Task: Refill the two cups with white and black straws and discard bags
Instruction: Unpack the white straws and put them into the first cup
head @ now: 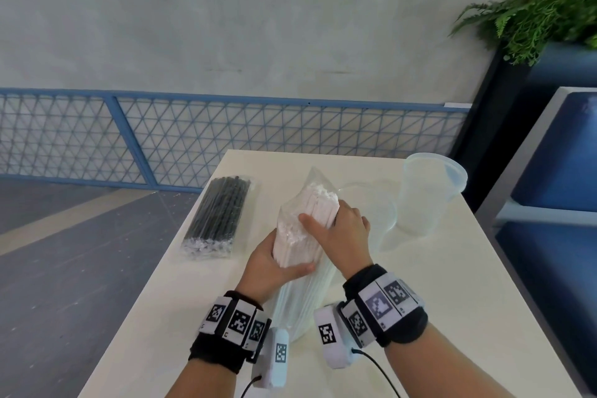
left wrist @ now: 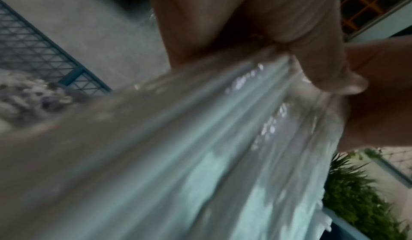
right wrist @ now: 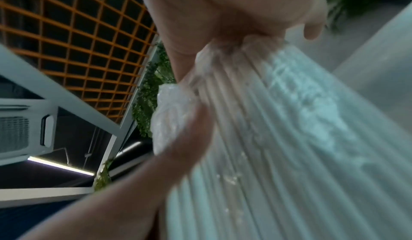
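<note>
A clear bag of white straws [head: 303, 236] stands tilted on the cream table [head: 452, 317], its lower end near my wrists. My left hand [head: 274, 265] grips the bundle from the left at mid-height, thumb across the front. My right hand [head: 342, 229] grips it higher up from the right, thumb on the front. Both wrist views show the white straws [left wrist: 223, 146] [right wrist: 278, 138] close and blurred under my fingers [left wrist: 323, 64] [right wrist: 200, 124]. A sealed bag of black straws [head: 218, 216] lies flat to the left. Two clear plastic cups stand at the right: a tall one [head: 423, 194] and a nearer one [head: 374, 207] partly behind my right hand.
The table's left edge runs diagonally beside the black straw bag, with grey floor [head: 64, 252] beyond. A blue mesh fence [head: 193, 136] lines the back wall. A plant [head: 542, 6] on a dark stand and a blue cabinet [head: 555, 171] stand to the right.
</note>
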`<state>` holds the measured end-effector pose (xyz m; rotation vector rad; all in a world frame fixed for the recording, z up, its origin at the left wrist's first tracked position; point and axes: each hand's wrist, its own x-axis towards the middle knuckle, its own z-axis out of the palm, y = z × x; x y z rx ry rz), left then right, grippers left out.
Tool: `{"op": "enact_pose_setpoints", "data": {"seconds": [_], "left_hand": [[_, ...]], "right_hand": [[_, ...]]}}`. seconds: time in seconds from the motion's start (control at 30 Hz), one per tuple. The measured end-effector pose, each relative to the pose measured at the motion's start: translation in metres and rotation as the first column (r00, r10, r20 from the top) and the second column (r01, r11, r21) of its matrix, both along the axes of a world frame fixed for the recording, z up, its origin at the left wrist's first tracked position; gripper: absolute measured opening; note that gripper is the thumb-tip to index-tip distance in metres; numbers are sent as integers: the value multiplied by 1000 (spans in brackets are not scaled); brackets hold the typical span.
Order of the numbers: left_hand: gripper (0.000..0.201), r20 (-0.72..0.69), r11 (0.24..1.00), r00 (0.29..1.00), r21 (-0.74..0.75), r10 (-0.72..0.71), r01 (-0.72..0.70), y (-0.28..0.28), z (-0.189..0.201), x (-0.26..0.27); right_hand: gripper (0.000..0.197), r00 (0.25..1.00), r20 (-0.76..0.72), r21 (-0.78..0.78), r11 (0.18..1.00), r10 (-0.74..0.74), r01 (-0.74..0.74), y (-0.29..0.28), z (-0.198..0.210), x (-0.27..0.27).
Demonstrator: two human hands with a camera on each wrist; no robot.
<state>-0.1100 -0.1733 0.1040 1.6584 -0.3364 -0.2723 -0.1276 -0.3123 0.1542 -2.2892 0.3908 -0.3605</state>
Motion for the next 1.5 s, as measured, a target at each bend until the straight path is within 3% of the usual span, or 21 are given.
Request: {"op": "enact_pose_setpoints", "data": {"seconds": [0.13,0.3,0.43,0.5,0.67,0.87,1.07,1.17,1.27,1.37,1.5], "left_hand": [[45,46,1000,999,-12,26,-25,-6,11,7],[44,5,998,999,-40,39,-39,-4,9,12],[45,-12,999,1000,-42,22,-22,-10,8,14],[41,-11,998,999,-45,34,-35,-9,6,14],[43,-4,998,999,-43,40,-40,-5,7,13],[44,-4,999,1000,-47,24,-24,-8,9,15],[73,0,999,999,-38,36,-36,-6,0,21],[59,-8,999,1000,-26,30,-31,-7,3,20],[44,2,1000,1000,-13,12,-12,-9,6,16],[49,8,1000,1000,-17,11,-11,-10,6,15],[61,3,999,1000,-26,22,-22,-9,4,17]], "right_hand": [[60,998,34,120,991,62,-65,6,-9,10],[23,980,178,343,927,95,-152,5,-4,14],[32,969,239,438,885,55,-159,0,13,9],[35,961,259,429,880,97,-204,-3,20,10],[42,981,135,253,952,139,-170,1,13,11],[32,965,260,418,897,37,-147,0,21,14],[27,924,381,485,856,-26,-177,-10,42,16],[27,929,366,549,817,-49,-174,-13,43,14],[40,962,273,604,777,6,-177,-11,31,12],[42,979,203,622,772,8,-135,-7,20,12],[19,963,262,694,705,-57,-147,-6,23,12]]}}
